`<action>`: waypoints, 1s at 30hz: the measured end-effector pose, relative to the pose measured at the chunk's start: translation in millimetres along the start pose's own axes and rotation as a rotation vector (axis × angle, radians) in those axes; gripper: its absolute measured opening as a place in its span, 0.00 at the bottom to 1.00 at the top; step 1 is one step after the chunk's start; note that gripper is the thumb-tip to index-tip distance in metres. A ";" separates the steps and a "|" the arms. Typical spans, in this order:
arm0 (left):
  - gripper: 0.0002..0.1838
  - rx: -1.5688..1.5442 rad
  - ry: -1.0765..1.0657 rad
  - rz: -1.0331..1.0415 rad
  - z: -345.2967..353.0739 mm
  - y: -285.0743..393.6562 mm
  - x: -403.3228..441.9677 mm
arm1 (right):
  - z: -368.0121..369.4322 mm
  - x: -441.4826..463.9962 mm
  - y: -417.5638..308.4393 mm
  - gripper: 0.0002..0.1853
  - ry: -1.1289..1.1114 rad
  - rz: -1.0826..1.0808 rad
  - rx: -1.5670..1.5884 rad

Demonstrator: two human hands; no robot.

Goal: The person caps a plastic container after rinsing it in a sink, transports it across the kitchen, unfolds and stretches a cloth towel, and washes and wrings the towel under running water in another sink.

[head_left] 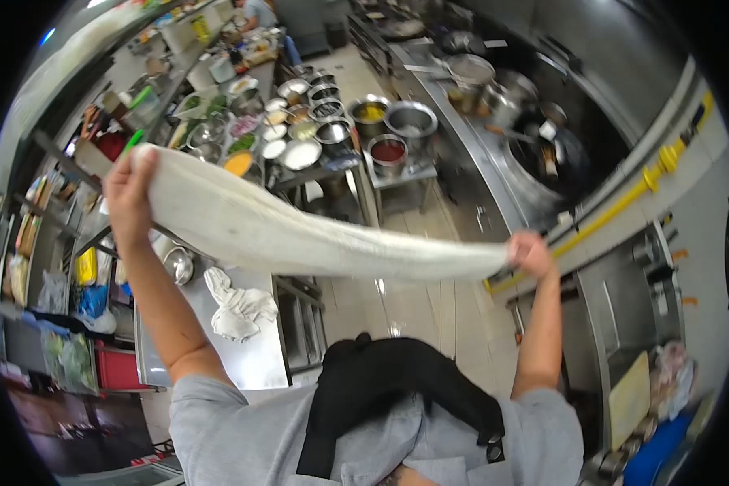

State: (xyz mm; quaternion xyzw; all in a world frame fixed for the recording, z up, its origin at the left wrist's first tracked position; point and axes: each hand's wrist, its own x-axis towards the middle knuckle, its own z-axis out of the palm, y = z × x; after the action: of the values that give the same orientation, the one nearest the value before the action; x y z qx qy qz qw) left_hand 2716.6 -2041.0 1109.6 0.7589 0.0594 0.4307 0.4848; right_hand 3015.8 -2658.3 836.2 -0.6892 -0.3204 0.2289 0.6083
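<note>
A long white cloth (300, 235) is stretched in the air across the view, wide at the left and narrow at the right. My left hand (130, 194) is closed on its left end, held higher. Its narrow right end is gripped in my right hand (531, 254), fingers curled round it. The cloth sags between the two hands and touches neither table nor floor. Below its left part, a crumpled white towel (239, 306) lies on a steel table (255, 364).
Ahead are a metal pot (411, 120), a pot of red liquid (387, 152) and several bowls. A stove with a wok (543, 162) and a yellow pipe (607, 229) run along the right. Another person (261, 16) is at the far counter. Shelves stand left.
</note>
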 end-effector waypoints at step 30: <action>0.16 -0.003 -0.051 -0.343 -63.1 -137.9 38.1 | 89.7 132.7 -51.4 0.16 0.220 0.280 0.868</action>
State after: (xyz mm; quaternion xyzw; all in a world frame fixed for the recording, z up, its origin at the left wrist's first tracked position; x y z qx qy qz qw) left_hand 2740.5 -1906.3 1033.8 0.7476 0.1751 0.3224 0.5536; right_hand 3035.7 -2497.8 882.7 -0.4280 -0.0324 0.3472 0.8338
